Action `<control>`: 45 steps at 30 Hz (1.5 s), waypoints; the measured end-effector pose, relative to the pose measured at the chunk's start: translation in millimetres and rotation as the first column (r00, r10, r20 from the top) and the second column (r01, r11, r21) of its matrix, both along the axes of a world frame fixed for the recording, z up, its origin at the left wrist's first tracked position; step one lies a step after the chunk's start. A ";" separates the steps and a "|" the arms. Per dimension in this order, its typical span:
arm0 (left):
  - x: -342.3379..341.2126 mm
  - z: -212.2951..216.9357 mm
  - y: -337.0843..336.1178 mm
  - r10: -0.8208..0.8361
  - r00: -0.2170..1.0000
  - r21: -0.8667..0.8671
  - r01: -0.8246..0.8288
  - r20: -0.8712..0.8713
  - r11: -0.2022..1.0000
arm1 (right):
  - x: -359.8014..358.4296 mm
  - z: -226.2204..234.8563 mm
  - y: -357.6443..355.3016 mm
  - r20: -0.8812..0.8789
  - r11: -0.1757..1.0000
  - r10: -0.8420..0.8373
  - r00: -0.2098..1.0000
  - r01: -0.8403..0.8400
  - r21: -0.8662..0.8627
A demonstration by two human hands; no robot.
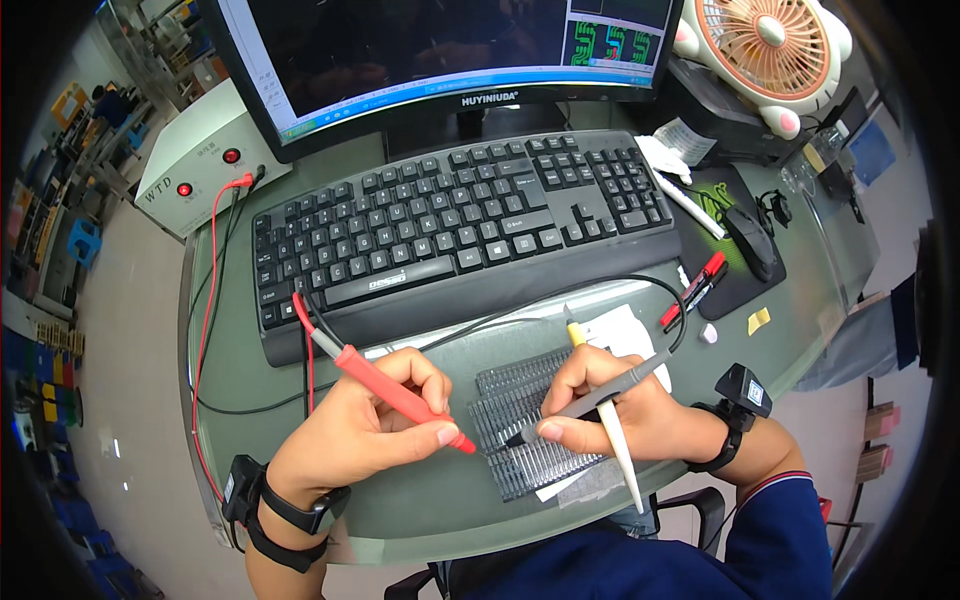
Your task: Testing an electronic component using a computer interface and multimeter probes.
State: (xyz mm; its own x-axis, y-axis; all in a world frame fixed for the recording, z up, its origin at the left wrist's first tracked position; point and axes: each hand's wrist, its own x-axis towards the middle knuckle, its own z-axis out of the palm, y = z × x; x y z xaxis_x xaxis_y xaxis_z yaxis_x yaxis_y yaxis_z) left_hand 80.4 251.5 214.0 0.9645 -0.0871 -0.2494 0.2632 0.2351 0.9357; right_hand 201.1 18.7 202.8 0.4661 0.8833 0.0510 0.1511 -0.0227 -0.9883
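Observation:
My left hand (335, 445) is closed on a red test probe (385, 385), its tip pointing down toward the middle. In my right hand (655, 425) is a grey and black test probe (630, 380), aimed left at a panel of dark, ribbed, see-through strips (520, 472). A slim white-handled tool (622, 465) with a yellow collar and pointed grey tip passes through the same hand. Both probe tips are close together at the panel's left part; whether they touch it I cannot tell. White paper (615, 335) lies partly under the panel.
Behind my hands is a black keyboard (450, 225), below a monitor (430, 60). The red lead runs to a white box (200, 160) at the left. To the right are markers (695, 290), a mouse (750, 240) and a fan (770, 45). Cables cross the glass tabletop.

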 end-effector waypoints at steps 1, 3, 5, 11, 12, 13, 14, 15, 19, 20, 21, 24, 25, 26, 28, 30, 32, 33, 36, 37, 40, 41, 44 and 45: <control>0.0 -0.9 0.6 -0.018 1.000 0.068 0.017 0.020 0.998 | 0.1 1.0 -0.3 -0.009 1.000 0.004 1.000 -0.004 -0.018; -0.5 -1.4 1.3 -0.036 0.999 0.086 0.034 0.032 0.996 | -0.5 1.4 0.4 0.020 1.000 0.004 1.000 -0.004 -0.008; -1.7 -2.7 -0.3 -0.055 0.998 0.105 0.051 0.043 0.993 | 0.6 0.8 -0.3 0.050 1.000 0.003 0.999 -0.003 0.002; -2.5 -7.0 -3.3 -0.058 0.997 0.092 0.053 0.058 0.994 | 1.6 1.9 -0.9 0.158 0.999 0.042 0.987 -0.041 -0.010; -2.6 -7.4 -3.2 -0.078 0.995 0.089 0.072 0.065 0.993 | 1.4 2.2 -0.9 0.147 0.999 0.042 0.988 -0.041 -0.010; -2.7 -7.5 -3.1 -0.097 0.993 0.086 0.091 0.071 0.992 | 1.1 2.4 -0.8 0.136 0.999 0.042 0.990 -0.041 -0.010; -2.7 -7.2 -3.5 -0.098 0.993 0.087 0.092 0.072 0.992 | 0.3 2.6 -0.4 0.136 0.999 0.041 0.990 -0.040 -0.009; -2.5 -6.8 -4.3 -0.113 0.991 0.084 0.107 0.069 0.991 | -0.8 3.0 0.0 0.128 0.999 0.031 0.991 -0.032 0.005; -2.2 -8.7 -6.0 -0.153 0.984 0.084 0.146 0.091 0.986 | -1.6 2.6 0.9 0.124 0.999 0.021 0.992 -0.025 0.029; -2.1 -8.8 -6.4 -0.154 0.984 0.084 0.146 0.091 0.986 | -1.5 2.5 0.9 0.124 0.999 0.021 0.992 -0.025 0.029; -1.4 -9.0 -6.9 -0.158 0.983 0.079 0.151 0.090 0.985 | -1.2 2.2 0.5 0.131 0.999 0.020 0.991 -0.025 0.030; -1.0 -7.3 -8.1 -0.157 0.983 0.072 0.151 0.092 0.986 | -1.2 3.3 0.8 0.142 0.999 0.022 0.990 -0.027 0.029; -2.4 -5.8 -8.2 -0.149 0.984 0.071 0.142 0.093 0.987 | -1.7 4.0 1.4 0.146 0.999 0.027 0.989 -0.032 0.029; -4.2 -4.4 -7.9 -0.144 0.985 0.074 0.138 0.092 0.988 | -1.7 4.6 1.8 0.145 0.999 0.031 0.989 -0.036 0.033; -1.6 -7.6 -7.1 -0.140 0.985 0.053 0.135 0.102 0.989 | 0.3 3.3 0.2 0.152 0.999 0.035 0.988 -0.033 -0.013; -0.3 -7.6 -6.4 -0.144 0.984 0.058 0.139 0.100 0.989 | 0.3 3.3 -0.3 0.160 1.000 0.030 0.987 -0.028 -0.015; -0.1 -6.6 -6.2 -0.145 0.985 0.067 0.139 0.097 0.988 | 0.1 3.4 -0.3 0.167 1.000 0.028 0.986 -0.026 -0.013; -0.4 -7.0 -6.3 -0.143 0.985 0.062 0.138 0.092 0.988 | 0.1 2.6 -0.1 0.172 1.000 0.026 0.985 -0.026 -0.004; -0.3 -8.3 -6.4 -0.142 0.986 0.054 0.137 0.091 0.989 | 0.2 2.3 0.1 0.169 1.000 0.027 0.985 -0.027 -0.001; 0.0 -9.0 -6.3 -0.142 0.985 0.050 0.137 0.095 0.989 | 0.3 2.4 0.1 0.160 1.000 0.030 0.987 -0.029 -0.009; -1.8 -8.4 -7.4 -0.138 0.986 0.050 0.134 0.096 0.990 | 0.0 2.2 0.0 0.180 0.999 0.033 0.983 -0.035 0.008; -2.6 -6.9 -8.0 -0.136 0.986 0.055 0.131 0.096 0.990 | -0.4 3.3 -0.2 0.181 0.999 0.035 0.983 -0.038 0.013; -2.2 -7.8 -7.1 -0.138 0.986 0.057 0.134 0.089 0.989 | -0.6 3.8 0.4 0.179 0.999 0.034 0.983 -0.035 0.004; -1.4 -8.1 -7.0 -0.142 0.986 0.053 0.138 0.086 0.989 | -0.3 3.3 -0.1 0.169 0.999 0.034 0.985 -0.036 0.005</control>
